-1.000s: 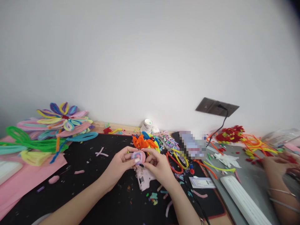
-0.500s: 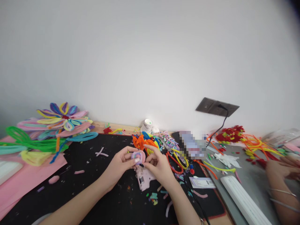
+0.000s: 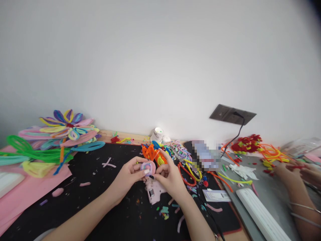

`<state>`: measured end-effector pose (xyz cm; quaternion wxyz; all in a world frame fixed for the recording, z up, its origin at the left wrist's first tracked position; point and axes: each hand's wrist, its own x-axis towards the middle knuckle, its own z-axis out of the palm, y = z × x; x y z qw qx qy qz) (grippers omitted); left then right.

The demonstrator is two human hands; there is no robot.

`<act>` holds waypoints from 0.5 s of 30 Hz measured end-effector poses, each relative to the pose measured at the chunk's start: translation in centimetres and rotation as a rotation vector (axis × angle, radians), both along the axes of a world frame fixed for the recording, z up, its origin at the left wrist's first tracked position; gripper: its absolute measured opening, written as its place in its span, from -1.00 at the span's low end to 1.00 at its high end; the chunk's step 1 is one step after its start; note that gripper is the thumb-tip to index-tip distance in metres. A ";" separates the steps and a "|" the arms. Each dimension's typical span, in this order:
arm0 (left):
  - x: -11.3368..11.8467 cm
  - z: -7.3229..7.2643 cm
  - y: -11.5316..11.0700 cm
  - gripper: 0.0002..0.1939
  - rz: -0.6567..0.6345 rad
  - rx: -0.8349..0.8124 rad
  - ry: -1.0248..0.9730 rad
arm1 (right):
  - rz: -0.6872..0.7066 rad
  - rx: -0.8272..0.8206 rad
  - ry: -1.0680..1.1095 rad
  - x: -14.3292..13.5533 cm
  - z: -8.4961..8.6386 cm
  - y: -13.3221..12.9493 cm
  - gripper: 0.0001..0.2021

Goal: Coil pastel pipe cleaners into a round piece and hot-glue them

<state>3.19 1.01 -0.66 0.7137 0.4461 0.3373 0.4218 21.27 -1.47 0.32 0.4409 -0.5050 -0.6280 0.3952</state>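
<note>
Over the middle of the black mat, my left hand [image 3: 130,175] pinches a coiled pastel pipe cleaner [image 3: 146,167], lilac, pink and blue, between thumb and fingers. My right hand [image 3: 169,174] is closed at the coil's right edge, its thumb tip against it and its index finger raised. Just below the coil lies a pale pink glue gun [image 3: 154,192], its upper part partly hidden by my hands. Behind my fingers sit orange pipe cleaner loops [image 3: 149,152], with blue and yellow ones beside them.
Pipe cleaner flowers [image 3: 70,129] stand on the left by pink sheets [image 3: 47,197]. Cut pieces [image 3: 183,150] are heaped behind my right hand. A paper cup [image 3: 157,134] is by the wall. At right, a co-worker's hands [image 3: 288,172] hold something red near a white bar [image 3: 260,214].
My right index finger has lifted and straightened upward from the coil. My left hand and the coil stay almost still. The co-worker's hands have moved left and come together.
</note>
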 end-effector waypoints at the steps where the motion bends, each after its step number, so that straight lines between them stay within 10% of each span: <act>1: 0.0 0.0 0.0 -0.68 -0.001 0.000 0.000 | -0.006 -0.002 0.008 0.0 0.0 0.0 -0.21; 9: -0.1 -0.1 -0.1 -0.68 0.002 -0.003 0.007 | -0.017 -0.004 0.043 -0.1 -0.2 -0.1 -0.11; 15: -0.1 -0.1 0.0 -0.69 -0.007 -0.001 -0.022 | 0.027 0.043 -0.073 0.0 0.1 0.0 -0.43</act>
